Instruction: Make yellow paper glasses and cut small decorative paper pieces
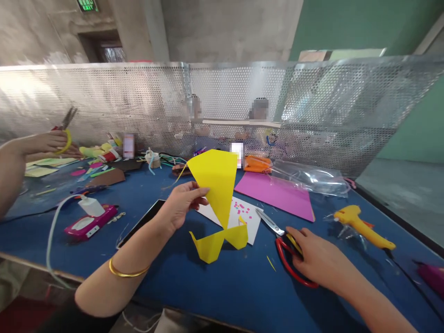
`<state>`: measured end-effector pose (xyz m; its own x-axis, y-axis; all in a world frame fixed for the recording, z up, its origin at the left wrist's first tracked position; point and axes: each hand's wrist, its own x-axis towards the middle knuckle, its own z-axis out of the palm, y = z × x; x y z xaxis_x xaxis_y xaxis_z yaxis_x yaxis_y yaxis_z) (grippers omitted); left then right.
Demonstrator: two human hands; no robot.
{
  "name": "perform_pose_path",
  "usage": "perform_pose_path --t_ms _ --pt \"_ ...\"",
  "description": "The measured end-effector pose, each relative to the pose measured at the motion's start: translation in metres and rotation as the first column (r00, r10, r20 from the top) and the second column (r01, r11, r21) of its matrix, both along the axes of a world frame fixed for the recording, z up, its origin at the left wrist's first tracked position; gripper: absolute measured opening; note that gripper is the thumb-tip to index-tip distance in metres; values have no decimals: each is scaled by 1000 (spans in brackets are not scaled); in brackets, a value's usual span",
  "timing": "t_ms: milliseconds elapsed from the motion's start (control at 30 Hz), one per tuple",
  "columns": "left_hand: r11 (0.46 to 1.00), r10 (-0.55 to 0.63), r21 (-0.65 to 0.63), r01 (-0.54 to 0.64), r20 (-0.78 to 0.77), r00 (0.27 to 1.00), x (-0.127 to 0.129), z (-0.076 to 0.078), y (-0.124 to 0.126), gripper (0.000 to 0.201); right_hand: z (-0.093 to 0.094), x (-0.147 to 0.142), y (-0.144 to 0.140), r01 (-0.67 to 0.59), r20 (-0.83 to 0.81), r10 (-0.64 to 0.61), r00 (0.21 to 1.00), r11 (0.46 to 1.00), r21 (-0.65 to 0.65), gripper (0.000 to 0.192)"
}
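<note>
The left hand point(180, 203) is raised above the blue bench point(225, 286), its fingers point(196, 192) pinched closed on the edge of a yellow paper sheet point(217, 185). The sheet stands upright in the air, wide at the top and narrowing downward, and its cut lower end folds out into a strip that sags toward the bench just below and right of those fingers. A gold bangle point(126, 272) circles the left forearm.

The right hand point(317, 259) lies low on the bench, well right of the paper, with its fingers curled over the red handles of a pair of scissors point(280, 240); the blades point up-left, toward the paper. Whether the fingers actually grip the handles or only rest on them cannot be told.

Behind the held paper lies a white sheet point(248, 217) speckled with pink bits, and beyond it a pink sheet point(274, 194). Right of the right hand rests a yellow glue gun point(362, 226). Left of the left hand sits a pink box point(90, 222). At the far left, another person's hand point(45, 141) holds scissors up.
</note>
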<state>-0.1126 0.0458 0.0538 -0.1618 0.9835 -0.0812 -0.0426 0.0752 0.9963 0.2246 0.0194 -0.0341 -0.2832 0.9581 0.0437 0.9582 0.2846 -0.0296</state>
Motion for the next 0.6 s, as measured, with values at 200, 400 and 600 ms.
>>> perform_pose_path --t_ms 200,400,600 --pt "1000 14 5 -15 135 991 21 -15 -3 34 -5 -7 -2 65 -158 -65 985 998 -4 44" --pt "1000 27 6 -29 194 981 26 -23 -10 34 -4 -1 2 106 -569 -108 815 994 -36 40" --pt "998 -56 35 51 175 983 27 -29 -14 38 19 -19 8 -42 -940 -55 336 996 -73 45"
